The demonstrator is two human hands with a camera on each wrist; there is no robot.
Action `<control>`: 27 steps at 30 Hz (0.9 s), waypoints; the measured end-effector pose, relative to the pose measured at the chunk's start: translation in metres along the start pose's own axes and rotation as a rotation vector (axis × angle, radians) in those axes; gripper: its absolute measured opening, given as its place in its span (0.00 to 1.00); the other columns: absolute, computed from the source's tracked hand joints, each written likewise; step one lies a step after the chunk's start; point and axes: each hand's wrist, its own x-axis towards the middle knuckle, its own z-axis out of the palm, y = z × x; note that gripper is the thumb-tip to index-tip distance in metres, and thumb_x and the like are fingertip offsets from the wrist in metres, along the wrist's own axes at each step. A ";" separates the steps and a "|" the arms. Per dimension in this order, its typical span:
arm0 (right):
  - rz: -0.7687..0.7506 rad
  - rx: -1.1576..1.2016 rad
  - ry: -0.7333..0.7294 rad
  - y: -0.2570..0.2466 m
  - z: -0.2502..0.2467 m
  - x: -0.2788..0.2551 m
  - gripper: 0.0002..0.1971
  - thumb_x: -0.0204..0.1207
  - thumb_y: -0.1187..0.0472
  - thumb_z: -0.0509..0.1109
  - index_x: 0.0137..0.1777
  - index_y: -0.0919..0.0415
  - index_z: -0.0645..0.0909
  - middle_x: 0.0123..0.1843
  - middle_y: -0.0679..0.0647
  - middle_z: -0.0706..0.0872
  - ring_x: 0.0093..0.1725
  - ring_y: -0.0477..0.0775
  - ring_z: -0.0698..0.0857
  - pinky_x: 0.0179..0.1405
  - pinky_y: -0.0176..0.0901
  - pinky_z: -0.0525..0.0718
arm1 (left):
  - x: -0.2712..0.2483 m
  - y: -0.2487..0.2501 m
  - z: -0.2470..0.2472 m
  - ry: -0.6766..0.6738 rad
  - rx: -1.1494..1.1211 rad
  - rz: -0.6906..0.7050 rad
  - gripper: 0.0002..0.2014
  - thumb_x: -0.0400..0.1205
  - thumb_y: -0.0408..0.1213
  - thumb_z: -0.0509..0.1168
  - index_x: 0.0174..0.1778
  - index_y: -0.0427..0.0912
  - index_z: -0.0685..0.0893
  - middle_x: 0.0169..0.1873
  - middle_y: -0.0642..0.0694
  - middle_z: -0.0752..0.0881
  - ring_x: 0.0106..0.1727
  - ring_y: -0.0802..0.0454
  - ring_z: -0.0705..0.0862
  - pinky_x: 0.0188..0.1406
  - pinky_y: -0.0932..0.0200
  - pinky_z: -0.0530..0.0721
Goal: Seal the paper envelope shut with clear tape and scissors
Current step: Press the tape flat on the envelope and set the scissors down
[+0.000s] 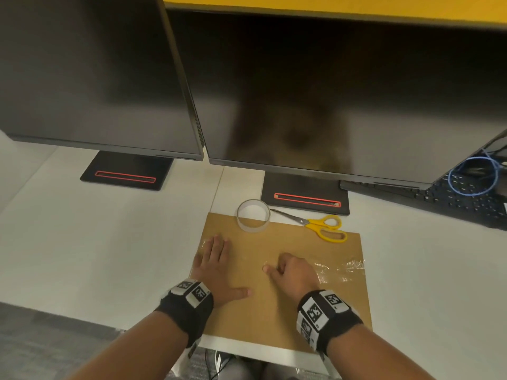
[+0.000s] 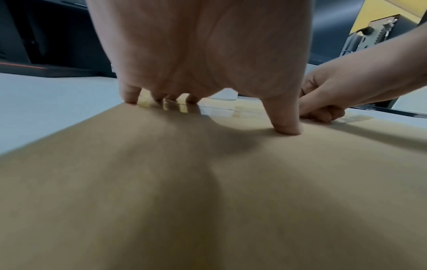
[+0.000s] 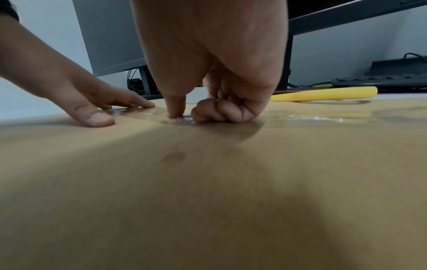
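A brown paper envelope [image 1: 277,305] lies flat on the white desk [image 1: 109,256]. A strip of clear tape [image 1: 340,270] runs across its width, crinkled at the right end. My left hand [image 1: 219,270] lies flat on the envelope's left side, straight fingers on the tape's left end [image 2: 180,107]. My right hand [image 1: 290,272] has its fingers curled, knuckles on the paper and holding nothing; its thumb [image 3: 175,107] presses on the tape mid-strip. The clear tape roll [image 1: 253,215] stands at the envelope's far edge. Yellow-handled scissors [image 1: 315,224] lie shut to its right.
Two dark monitors [image 1: 329,105] hang close over the far desk, their black stands [image 1: 304,197] right behind the roll and scissors. A black keyboard [image 1: 439,196] and a blue cable [image 1: 472,176] sit at the far right. The desk's front edge runs just below the envelope.
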 end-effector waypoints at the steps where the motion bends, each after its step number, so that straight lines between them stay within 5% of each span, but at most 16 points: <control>1: 0.009 -0.006 0.000 -0.001 0.001 0.000 0.22 0.74 0.38 0.65 0.29 0.50 0.63 0.35 0.51 0.79 0.37 0.54 0.76 0.36 0.41 0.71 | 0.000 0.000 0.000 0.010 -0.004 0.003 0.65 0.63 0.77 0.61 0.83 0.45 0.33 0.83 0.42 0.33 0.84 0.42 0.34 0.84 0.41 0.44; 8: 0.047 -0.028 -0.016 -0.004 -0.002 0.000 0.21 0.74 0.37 0.65 0.38 0.55 0.71 0.36 0.52 0.80 0.38 0.54 0.78 0.36 0.41 0.73 | 0.004 0.001 -0.010 -0.032 0.039 -0.024 0.66 0.60 0.78 0.62 0.83 0.45 0.37 0.84 0.43 0.38 0.81 0.28 0.35 0.82 0.35 0.46; 12: 0.046 -0.034 -0.049 -0.004 -0.003 0.002 0.20 0.74 0.38 0.65 0.35 0.54 0.69 0.38 0.52 0.80 0.39 0.55 0.78 0.37 0.42 0.73 | 0.012 0.009 -0.031 -0.071 0.121 -0.090 0.58 0.65 0.76 0.61 0.83 0.48 0.45 0.84 0.43 0.44 0.82 0.28 0.45 0.79 0.33 0.52; 15: 0.001 -0.027 -0.059 -0.007 -0.006 0.004 0.17 0.75 0.42 0.67 0.37 0.53 0.69 0.39 0.52 0.80 0.40 0.55 0.78 0.39 0.44 0.76 | 0.022 0.020 -0.051 0.116 0.149 0.013 0.40 0.77 0.62 0.60 0.81 0.46 0.56 0.82 0.41 0.56 0.80 0.36 0.60 0.78 0.36 0.59; 19: -0.155 -0.059 0.021 -0.012 -0.005 0.006 0.15 0.75 0.49 0.69 0.56 0.54 0.75 0.56 0.53 0.78 0.52 0.55 0.80 0.50 0.46 0.80 | 0.041 0.036 -0.063 0.294 0.091 0.210 0.22 0.82 0.45 0.60 0.71 0.45 0.70 0.74 0.45 0.70 0.68 0.43 0.74 0.64 0.47 0.75; 22: -0.227 -0.144 0.030 -0.009 -0.004 0.010 0.23 0.74 0.47 0.68 0.69 0.49 0.72 0.64 0.53 0.72 0.61 0.56 0.76 0.59 0.46 0.79 | 0.051 0.042 -0.060 0.271 0.046 0.266 0.21 0.81 0.38 0.62 0.70 0.46 0.70 0.70 0.47 0.73 0.64 0.44 0.76 0.57 0.49 0.79; 27: -0.201 -0.127 0.008 -0.005 -0.003 0.012 0.24 0.73 0.45 0.68 0.70 0.45 0.74 0.65 0.53 0.71 0.63 0.55 0.74 0.62 0.48 0.79 | 0.064 0.037 -0.050 0.178 -0.023 0.253 0.13 0.83 0.31 0.59 0.63 0.45 0.79 0.61 0.46 0.79 0.61 0.45 0.81 0.50 0.54 0.78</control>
